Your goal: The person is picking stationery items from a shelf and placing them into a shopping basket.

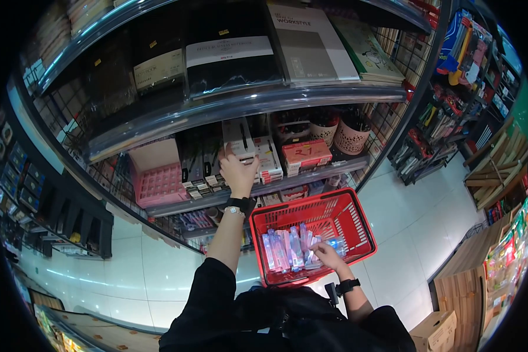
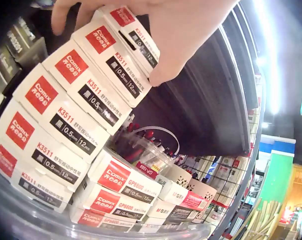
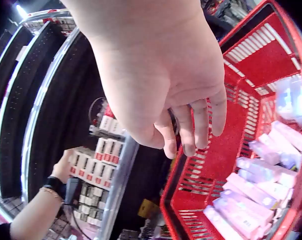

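Observation:
On the middle shelf, my left hand (image 1: 239,174) grips the top white gel pen box (image 2: 132,37) of a stack, thumb at one side and fingers over the other. Several matching boxes (image 2: 66,122) marked K3511 lie stacked beneath it, their ends facing out. Over the near right side of a red shopping basket (image 1: 366,226) hangs my right hand (image 1: 328,256), fingers loose and holding nothing. Pink and lilac slim packs (image 3: 241,210) lie in the basket, along with a clear bluish item (image 3: 290,102).
Right of the stack stand GP6600 pen boxes (image 2: 123,182), a red box (image 1: 306,154) and pink perforated pots (image 1: 352,132). A pink compartment tray (image 1: 159,186) is to the left. The shelf above, with its plastic front edge (image 1: 240,115), holds notebooks (image 1: 232,56).

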Motion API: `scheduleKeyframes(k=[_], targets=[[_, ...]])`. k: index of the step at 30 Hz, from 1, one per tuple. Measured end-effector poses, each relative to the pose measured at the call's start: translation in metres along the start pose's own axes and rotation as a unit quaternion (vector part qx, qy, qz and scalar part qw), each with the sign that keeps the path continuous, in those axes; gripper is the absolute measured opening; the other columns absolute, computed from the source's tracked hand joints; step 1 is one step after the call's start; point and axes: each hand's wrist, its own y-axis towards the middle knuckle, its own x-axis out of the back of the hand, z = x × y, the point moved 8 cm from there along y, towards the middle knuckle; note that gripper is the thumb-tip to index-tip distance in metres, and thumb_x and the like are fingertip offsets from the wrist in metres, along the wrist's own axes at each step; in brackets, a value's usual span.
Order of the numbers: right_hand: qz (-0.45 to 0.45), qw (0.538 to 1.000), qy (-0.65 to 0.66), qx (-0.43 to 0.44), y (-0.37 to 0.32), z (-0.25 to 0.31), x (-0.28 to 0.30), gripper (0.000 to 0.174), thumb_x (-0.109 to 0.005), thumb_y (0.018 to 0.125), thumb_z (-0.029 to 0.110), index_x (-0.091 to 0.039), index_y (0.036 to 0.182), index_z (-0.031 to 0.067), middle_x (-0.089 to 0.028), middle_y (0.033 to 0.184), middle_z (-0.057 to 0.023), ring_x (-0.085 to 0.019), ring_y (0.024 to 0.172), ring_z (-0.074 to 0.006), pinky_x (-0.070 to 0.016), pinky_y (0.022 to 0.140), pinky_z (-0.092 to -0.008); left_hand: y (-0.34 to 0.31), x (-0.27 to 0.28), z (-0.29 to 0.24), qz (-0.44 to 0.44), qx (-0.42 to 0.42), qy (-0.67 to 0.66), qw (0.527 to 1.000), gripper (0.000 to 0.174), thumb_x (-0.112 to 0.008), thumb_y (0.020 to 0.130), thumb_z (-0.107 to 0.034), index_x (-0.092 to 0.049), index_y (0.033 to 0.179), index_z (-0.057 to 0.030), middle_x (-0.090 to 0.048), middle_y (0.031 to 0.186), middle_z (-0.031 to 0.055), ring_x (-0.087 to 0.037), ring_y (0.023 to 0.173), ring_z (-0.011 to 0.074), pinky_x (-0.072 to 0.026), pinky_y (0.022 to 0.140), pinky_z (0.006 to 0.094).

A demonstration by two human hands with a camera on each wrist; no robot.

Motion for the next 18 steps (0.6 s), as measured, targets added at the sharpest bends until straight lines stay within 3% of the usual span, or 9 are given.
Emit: scheduleKeyframes(k=[4,7,9,10,11,12,13,15,18], targets=[[0.040,0.996,-0.011,0.074,0.022,0.081,-0.009,0.023,-0.051,0.081,0.011,-0.055,0.102,0.0025,-0.057,0.093,-0.0055,-0.053,0.088,-0.0128,-0.0411,0.078,-0.0274,-0.008,0.004,0.013,0.009,0.042,-0.090,0.995,0.071,-0.073,0.059,-0.021,-0.036,0.116,0.0027,-0.037,0.111,0.0183,-0.043,0.101,0.0317,-0.0401,0.080,0.0362],[0.058,0.984,-0.001,0.171,0.028,0.147,-0.019,0.037,-0.054,0.079,0.013,-0.046,0.115,0.0047,-0.052,0.107,-0.0080,-0.049,0.098,-0.0142,-0.0404,0.080,-0.0288,-0.019,0.028,0.013,-0.044,-0.016,-0.195,0.980,0.065,-0.070,0.059,-0.012,-0.036,0.113,0.0040,-0.037,0.108,0.0164,-0.041,0.103,0.0276,-0.0365,0.086,0.0322],[0.056,0.978,0.005,0.199,0.031,0.176,-0.025,0.061,-0.059,0.077,0.014,-0.028,0.128,0.0077,-0.039,0.122,-0.0142,-0.044,0.106,-0.0219,-0.0400,0.085,-0.0321,-0.034,0.048,0.009,-0.044,-0.041,-0.216,0.974,0.064,-0.068,0.059,-0.009,-0.036,0.113,0.0033,-0.037,0.108,0.0157,-0.041,0.104,0.0266,-0.0357,0.087,0.0324],[0.058,0.978,0.006,0.200,0.032,0.188,-0.029,0.061,-0.059,0.077,0.014,-0.028,0.128,0.0077,-0.039,0.122,-0.0142,-0.044,0.106,-0.0219,-0.0400,0.085,-0.0321,-0.042,0.060,0.002,-0.042,-0.065,-0.240,0.968,0.063,-0.067,0.059,-0.007,-0.036,0.113,0.0027,-0.037,0.108,0.0150,-0.041,0.104,0.0257,-0.0348,0.088,0.0326],[0.059,0.976,0.044,0.204,0.032,0.199,-0.030,0.071,-0.060,0.076,0.014,-0.016,0.131,0.0111,-0.031,0.126,-0.0165,-0.040,0.111,-0.0247,-0.0397,0.086,-0.0346,-0.050,0.068,-0.003,-0.023,-0.057,-0.272,0.960,0.062,-0.063,0.059,-0.004,-0.036,0.114,0.0011,-0.037,0.108,0.0139,-0.041,0.104,0.0247,-0.0334,0.090,0.0327],[0.062,0.973,0.082,0.209,0.034,0.206,-0.031,0.083,-0.062,0.075,0.015,-0.004,0.135,0.0144,-0.023,0.131,-0.0189,-0.037,0.116,-0.0275,-0.0394,0.087,-0.0372,-0.059,0.074,-0.005,-0.013,-0.078,-0.269,0.960,0.062,-0.062,0.057,-0.005,-0.036,0.113,0.0005,-0.037,0.109,0.0131,-0.041,0.104,0.0240,-0.0331,0.090,0.0322],[0.068,0.972,0.081,0.210,0.037,0.208,-0.034,0.083,-0.062,0.075,0.015,-0.004,0.135,0.0144,-0.023,0.131,-0.0189,-0.037,0.116,-0.0275,-0.0394,0.087,-0.0372,-0.067,0.079,-0.008,0.008,-0.086,-0.286,0.954,0.062,-0.062,0.057,-0.006,-0.036,0.113,0.0004,-0.037,0.108,0.0128,-0.041,0.104,0.0235,-0.0329,0.091,0.0319],[0.045,0.952,0.199,0.227,0.043,0.214,-0.029,0.094,-0.062,0.074,0.015,0.011,0.133,0.0202,-0.011,0.135,-0.0200,-0.030,0.121,-0.0292,-0.0388,0.088,-0.0415,-0.080,0.090,-0.015,0.062,-0.096,-0.317,0.942,0.063,-0.062,0.056,-0.011,-0.037,0.112,0.0003,-0.038,0.108,0.0123,-0.041,0.104,0.0223,-0.0324,0.091,0.0313],[0.045,0.898,0.390,0.199,0.063,0.200,-0.021,0.101,-0.066,0.071,0.039,0.013,0.132,0.0240,-0.010,0.137,-0.0097,-0.027,0.122,-0.0288,-0.0380,0.089,-0.0454,-0.100,0.096,-0.021,0.167,-0.027,-0.446,0.879,0.066,-0.065,0.057,-0.025,-0.038,0.112,-0.0001,-0.039,0.108,0.0120,-0.042,0.104,0.0222,-0.0319,0.091,0.0318]])
